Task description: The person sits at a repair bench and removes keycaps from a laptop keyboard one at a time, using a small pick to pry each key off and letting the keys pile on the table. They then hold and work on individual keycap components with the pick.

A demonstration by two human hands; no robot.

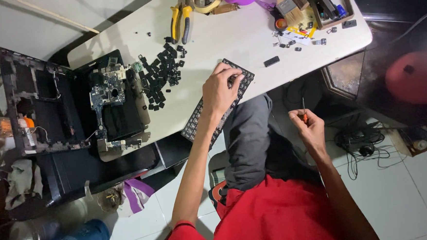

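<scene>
Two hands share the work. The left hand (220, 89) lies palm-down on the keyboard (217, 101), fingers curled over its far edge, fingertips pressed to the key field; whether they pinch a single cap cannot be told. The keyboard lies diagonally, its near end overhanging the table (248, 35) edge above the knee. The right hand (310, 127), well apart to the right and off the table, is closed on a small screwdriver (304, 111), blade pointing up.

Judged step: stripping keycaps from the keyboard.

1. Keep the left palm's weight over the part of the board that rests on the table; the overhanging end will likely flex or tip if pressed.
2. Bring the blade in low, under a cap's edge, and lever gently; a steep angle risks snapping clips.
3. Cover the cap with a fingertip so it does not fly.
4. Drop freed caps on the keycap pile (161, 76), left of and beyond the left hand, beside the laptop chassis (115, 101).
</scene>
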